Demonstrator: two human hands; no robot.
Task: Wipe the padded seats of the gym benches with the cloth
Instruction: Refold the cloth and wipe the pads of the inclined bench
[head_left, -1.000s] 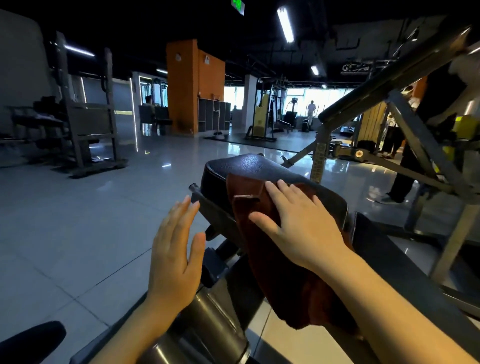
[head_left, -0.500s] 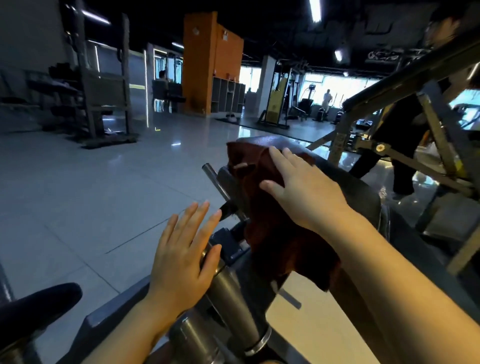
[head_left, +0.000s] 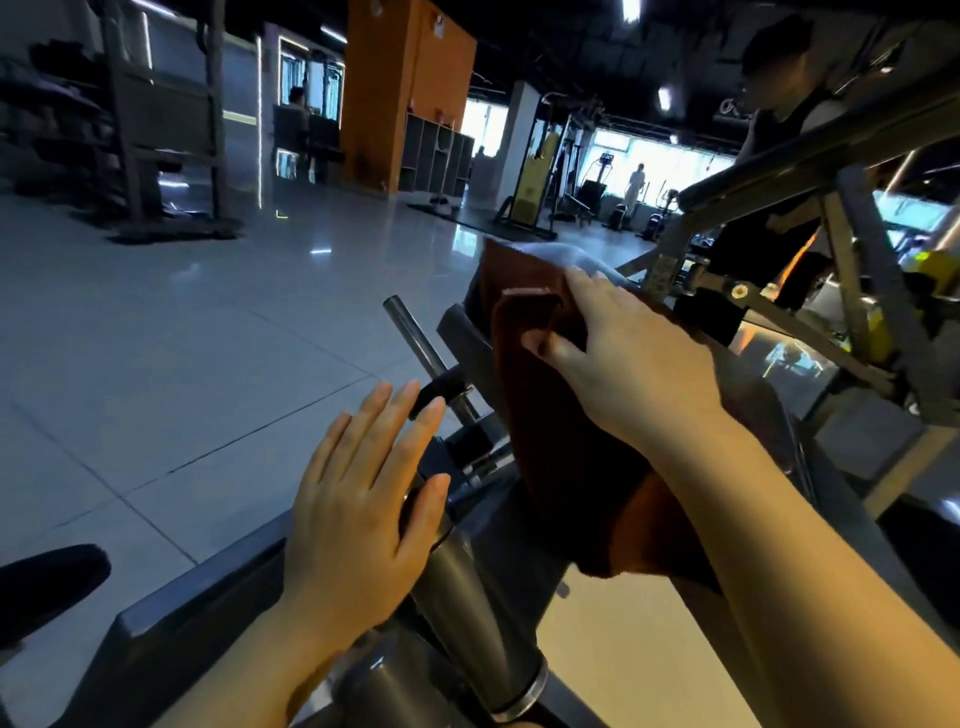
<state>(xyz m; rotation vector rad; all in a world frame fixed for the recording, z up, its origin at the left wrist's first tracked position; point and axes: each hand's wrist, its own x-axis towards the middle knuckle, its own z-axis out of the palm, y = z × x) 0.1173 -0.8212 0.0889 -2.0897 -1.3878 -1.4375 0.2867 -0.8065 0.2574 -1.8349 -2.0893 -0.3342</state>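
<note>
The cloth (head_left: 550, 415), dark reddish brown, is draped over the pad (head_left: 597, 262) at centre right of the frame, so that only a pale sliver of padding is seen above it near the upper centre. The right hand (head_left: 623, 364) is laid flat on the cloth, fingers spread and pressing down, thumb tucked toward a folded hem; nothing is gripped in a fist, the fabric being pinned under the palm. The left hand (head_left: 363, 514) is held open at lower centre, fingers wide and empty, above a steel tube (head_left: 467, 587) of the frame; whether it touches the tube cannot be told.

The cloth is judged light, soft and limp: it hangs in loose folds off the near side of the pad toward lower centre, and would bunch or slide if pushed by the fingertips alone. It is best controlled under a flat palm, near its middle where it lies on the padding, with the hanging part left free or gathered up. The pad is judged firm yet yielding and probably smooth-skinned, so even pressure should be enough. A thin bar (head_left: 415, 338) projecting at centre left, just beside the pad, could be snagged by the trailing edge. Much of the seat appears hidden under the fabric, so how much is wiped cannot be judged.
</note>
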